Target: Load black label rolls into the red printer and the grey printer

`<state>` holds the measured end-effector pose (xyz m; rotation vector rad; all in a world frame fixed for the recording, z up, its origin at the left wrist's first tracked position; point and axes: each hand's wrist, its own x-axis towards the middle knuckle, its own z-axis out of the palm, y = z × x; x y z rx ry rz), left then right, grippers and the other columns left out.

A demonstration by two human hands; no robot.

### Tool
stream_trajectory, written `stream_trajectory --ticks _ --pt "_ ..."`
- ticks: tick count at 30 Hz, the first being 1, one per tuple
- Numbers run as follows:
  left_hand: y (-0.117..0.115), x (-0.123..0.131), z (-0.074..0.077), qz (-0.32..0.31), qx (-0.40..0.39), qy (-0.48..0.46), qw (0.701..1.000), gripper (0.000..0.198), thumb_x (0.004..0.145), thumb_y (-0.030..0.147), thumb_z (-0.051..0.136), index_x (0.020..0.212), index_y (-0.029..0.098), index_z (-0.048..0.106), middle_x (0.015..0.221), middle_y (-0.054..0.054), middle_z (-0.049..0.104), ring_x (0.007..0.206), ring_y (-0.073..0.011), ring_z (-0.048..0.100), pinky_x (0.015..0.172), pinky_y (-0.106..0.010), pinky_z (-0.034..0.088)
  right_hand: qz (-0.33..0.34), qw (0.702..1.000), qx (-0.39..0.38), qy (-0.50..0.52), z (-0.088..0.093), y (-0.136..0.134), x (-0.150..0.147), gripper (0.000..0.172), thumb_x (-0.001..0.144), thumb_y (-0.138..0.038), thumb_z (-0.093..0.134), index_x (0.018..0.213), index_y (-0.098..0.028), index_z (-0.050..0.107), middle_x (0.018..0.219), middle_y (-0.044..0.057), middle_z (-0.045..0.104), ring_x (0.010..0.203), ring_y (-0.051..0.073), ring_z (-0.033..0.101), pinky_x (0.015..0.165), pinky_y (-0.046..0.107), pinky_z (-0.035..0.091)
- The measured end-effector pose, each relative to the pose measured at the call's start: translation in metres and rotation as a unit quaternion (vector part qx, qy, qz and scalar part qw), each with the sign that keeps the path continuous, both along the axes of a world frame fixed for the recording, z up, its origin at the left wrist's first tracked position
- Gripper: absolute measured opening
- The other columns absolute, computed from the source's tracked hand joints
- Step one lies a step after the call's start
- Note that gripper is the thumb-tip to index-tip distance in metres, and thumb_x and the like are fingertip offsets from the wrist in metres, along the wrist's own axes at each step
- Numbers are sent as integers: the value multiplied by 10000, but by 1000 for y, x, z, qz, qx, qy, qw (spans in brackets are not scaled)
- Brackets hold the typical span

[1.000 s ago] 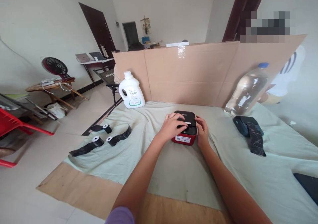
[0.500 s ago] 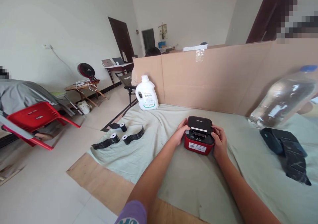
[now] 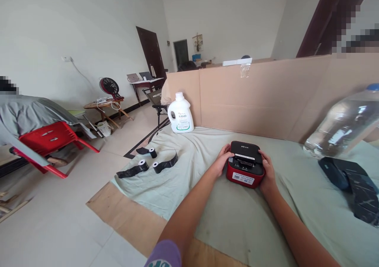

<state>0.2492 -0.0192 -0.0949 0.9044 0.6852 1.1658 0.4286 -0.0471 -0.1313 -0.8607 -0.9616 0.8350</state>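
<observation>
A small red box-shaped device [image 3: 245, 170] with a black top and a white label on its front stands on the green cloth [image 3: 225, 219]. My left hand [image 3: 222, 159] grips its left side, thumb on the top edge. On the right side my right hand [image 3: 268, 173] is closed round it, its fingertips near the lid's corner. A slot with a pale strip crosses the black top. Further left lie several rolls of black film [image 3: 143, 165], partly unrolled.
A white jug [image 3: 181, 115] stands before a cardboard panel [image 3: 242, 97]. At the right are a large clear bottle [image 3: 340, 121] and a dark device [image 3: 340, 172] with a black strip. A person in grey [image 3: 35, 111] sits on a red chair [image 3: 49, 139] at the left.
The whole view has shifted, so things appear further right and slightly lower. My right hand has slid lower round the device's side; both hands remain on it.
</observation>
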Motion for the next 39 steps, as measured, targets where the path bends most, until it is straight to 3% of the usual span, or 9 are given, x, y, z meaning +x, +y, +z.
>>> stream_trajectory --ticks 7,15,24,29,33,36,39 --pt "0 3 -3 6 -7 -12 1000 773 688 243 684 1437 249 489 1573 -63 425 1444 -278 405 1215 -406 290 42 996 -31 77 7 1 2 547 766 -362 694 1306 -300 642 1440 18 577 1417 298 426 1225 505 244" --pt "-1 10 -2 35 -4 -45 998 622 630 150 644 1246 232 619 1469 -57 545 1381 -273 481 1174 -395 348 65 991 -22 114 9 6 0 610 661 -313 691 1269 -326 654 1435 1 575 1435 308 397 1230 516 240" --pt "0 5 -2 23 -10 -42 999 614 627 154 663 1235 233 632 1471 -65 547 1393 -275 471 1173 -399 350 64 992 -51 99 8 3 5 600 697 -341 680 1295 -356 628 1473 -19 540 1442 281 399 1230 490 263" --pt "-5 3 -4 10 13 -31 999 621 659 163 683 1275 222 626 1459 -74 561 1389 -269 478 1180 -389 343 62 995 -59 56 9 0 5 587 727 -385 691 1308 -327 626 1439 1 576 1394 282 468 1188 460 355" --pt "-15 1 -3 53 25 -21 998 546 730 211 677 1275 206 642 1409 -87 607 1332 -264 539 1154 -396 379 22 992 -124 31 3 -21 10 558 793 -499 665 1310 -291 630 1354 42 644 1322 317 543 1126 505 435" --pt "-16 -7 2 43 44 16 998 499 732 186 685 1230 160 674 1350 -118 647 1295 -263 569 1138 -386 393 69 989 -124 -31 -3 -46 17 651 756 -525 699 1367 -328 590 1447 36 572 1357 340 506 1100 498 469" --pt "-12 -16 7 -1 36 48 998 507 731 195 706 1234 133 683 1316 -134 667 1260 -269 592 1111 -392 420 80 976 -105 -174 -3 -63 14 847 702 -486 796 1470 -340 470 1508 52 503 1364 360 489 1103 505 465"
